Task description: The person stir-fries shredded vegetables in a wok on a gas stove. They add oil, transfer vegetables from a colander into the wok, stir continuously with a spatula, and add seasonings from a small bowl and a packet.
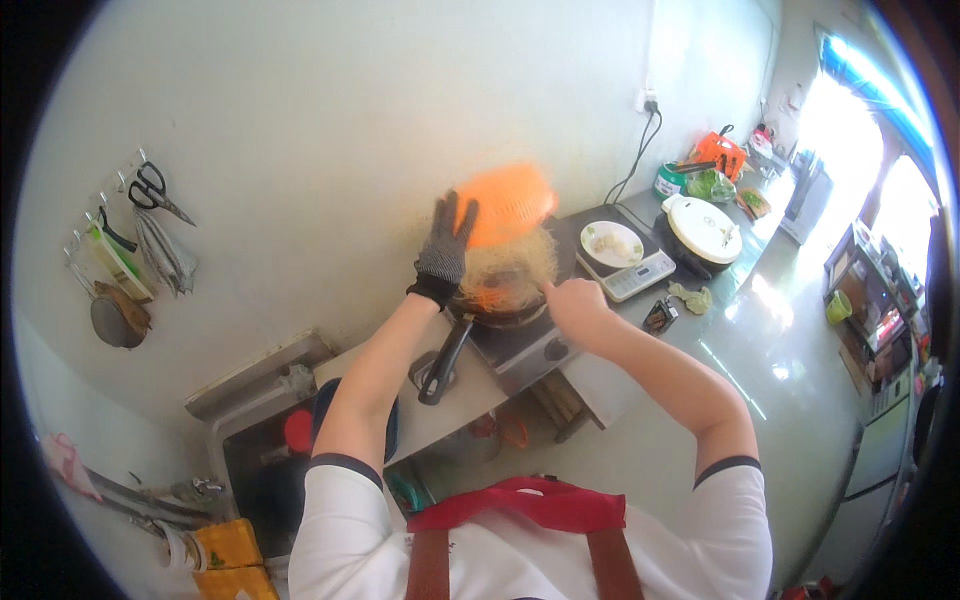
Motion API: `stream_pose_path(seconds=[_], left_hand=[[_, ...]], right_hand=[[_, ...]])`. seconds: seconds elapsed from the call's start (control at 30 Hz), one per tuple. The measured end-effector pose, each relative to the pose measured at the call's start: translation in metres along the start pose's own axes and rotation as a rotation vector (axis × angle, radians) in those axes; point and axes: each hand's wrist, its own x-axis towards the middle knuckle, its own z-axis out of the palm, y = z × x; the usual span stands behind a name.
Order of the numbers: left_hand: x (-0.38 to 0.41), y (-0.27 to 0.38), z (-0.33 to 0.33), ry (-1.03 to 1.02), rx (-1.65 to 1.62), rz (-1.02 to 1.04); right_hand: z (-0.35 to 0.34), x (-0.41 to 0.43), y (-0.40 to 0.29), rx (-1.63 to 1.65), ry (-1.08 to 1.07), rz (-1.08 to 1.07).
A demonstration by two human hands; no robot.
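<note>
My left hand [446, 251], in a dark knitted glove, tilts an orange plastic basket [506, 204] over a pan on the stove; its fingers are spread against the basket's side. Pale thin noodles [517, 262] hang between the basket and the pan [510, 319], partly blurred. Bare, my right hand [577, 304] is closed beside the noodles at the pan's right rim; what it holds, if anything, is hidden. The pan's black handle [446, 364] points down to the left. Orange-red bits [491, 300] show in the pan, which rests on a gas stove [525, 352].
Right of the pan, a plate [611, 244] with pale food stands on an electric cooker [637, 276]. Beyond are a round white-lidded appliance [703, 229], a green-labelled jar [670, 181] and bagged greens [709, 185]. A sink [219, 442] lies lower left; scissors [157, 195] hang on the wall.
</note>
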Motion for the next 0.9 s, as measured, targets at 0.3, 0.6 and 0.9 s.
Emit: stream_pose_path(seconds=[0.3, 0.6, 0.9], left_hand=[[-0.014, 0.004, 0.010, 0.126, -0.055, 0.067], [-0.045, -0.036, 0.009, 0.438, -0.892, -0.545], [-0.210, 0.004, -0.135, 0.638, -1.693, -1.135]], right_hand=[[0.008, 0.023, 0.066, -0.102, 0.112, 0.064], [0.045, 0.023, 0.041, -0.064, 0.148, -0.072], [0.071, 0.031, 0.012, -0.211, 0.045, -0.180]])
